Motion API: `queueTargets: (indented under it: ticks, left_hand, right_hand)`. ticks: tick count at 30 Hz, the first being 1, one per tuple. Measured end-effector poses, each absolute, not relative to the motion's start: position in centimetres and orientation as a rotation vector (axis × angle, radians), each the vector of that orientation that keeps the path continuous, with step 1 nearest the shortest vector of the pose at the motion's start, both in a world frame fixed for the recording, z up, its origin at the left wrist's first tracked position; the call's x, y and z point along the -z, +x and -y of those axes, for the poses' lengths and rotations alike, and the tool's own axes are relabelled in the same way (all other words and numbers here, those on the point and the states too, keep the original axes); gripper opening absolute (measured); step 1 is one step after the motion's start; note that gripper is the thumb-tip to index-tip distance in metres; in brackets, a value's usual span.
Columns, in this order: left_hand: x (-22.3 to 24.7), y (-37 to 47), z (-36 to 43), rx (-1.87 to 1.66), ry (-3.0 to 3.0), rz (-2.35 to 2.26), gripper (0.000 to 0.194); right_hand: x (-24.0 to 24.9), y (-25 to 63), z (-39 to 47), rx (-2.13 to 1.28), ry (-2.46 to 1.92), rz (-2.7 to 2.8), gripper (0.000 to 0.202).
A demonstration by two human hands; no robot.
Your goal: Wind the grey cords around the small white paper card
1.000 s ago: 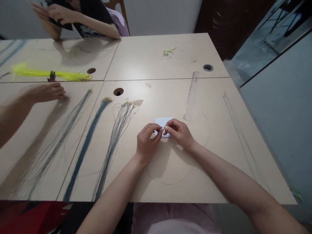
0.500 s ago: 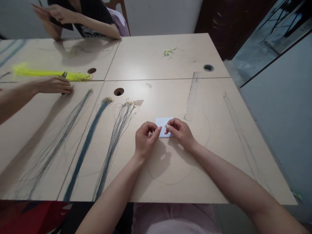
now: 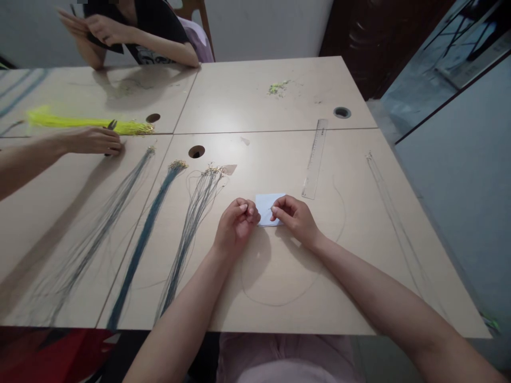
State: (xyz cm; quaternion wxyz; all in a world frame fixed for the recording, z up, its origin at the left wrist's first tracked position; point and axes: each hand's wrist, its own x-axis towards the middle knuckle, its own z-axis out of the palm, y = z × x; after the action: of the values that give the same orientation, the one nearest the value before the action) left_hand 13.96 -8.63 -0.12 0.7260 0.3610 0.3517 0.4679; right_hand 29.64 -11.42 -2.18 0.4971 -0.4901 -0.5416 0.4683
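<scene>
My right hand (image 3: 297, 217) is closed in a pinch over the right part of a small white-blue paper (image 3: 264, 205). A short dark end, seemingly of a thin cord, pokes out from its fingertips. At the paper's left edge my left hand (image 3: 239, 221) is turned partly palm up, fingers curled in and thumb pressed against them. Whatever lies in that pinch is too small to make out. A thin grey cord (image 3: 275, 305) curves in a wide loop on the table below and around my hands.
Bundles of grey cords (image 3: 191, 223), blue cords (image 3: 146, 239) and yellow cords (image 3: 85, 122) lie left. A clear ruler (image 3: 315, 159) is beyond my right hand, with more thin cords (image 3: 393, 213) at right. A co-worker's hand (image 3: 93, 141) holds pliers (image 3: 112, 125); another person sits opposite.
My left hand has rolled palm upward and drawn slightly away to the left, its fingers curling in. The right hand keeps its pinch almost in place.
</scene>
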Motion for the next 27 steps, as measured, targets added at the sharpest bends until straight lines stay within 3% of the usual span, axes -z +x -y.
queueTargets:
  ticks: [12,27]
  left_hand:
    - [-0.5,12.9,8.3,-0.972,0.681,-0.72,0.02]
    - [-0.6,13.0,8.3,-1.026,0.611,-0.663,0.019]
  right_hand:
    - [1.7,29.2,12.1,-0.668,-1.297,1.531,0.008]
    - [2.9,28.9,11.9,-0.37,-1.577,1.802,0.007]
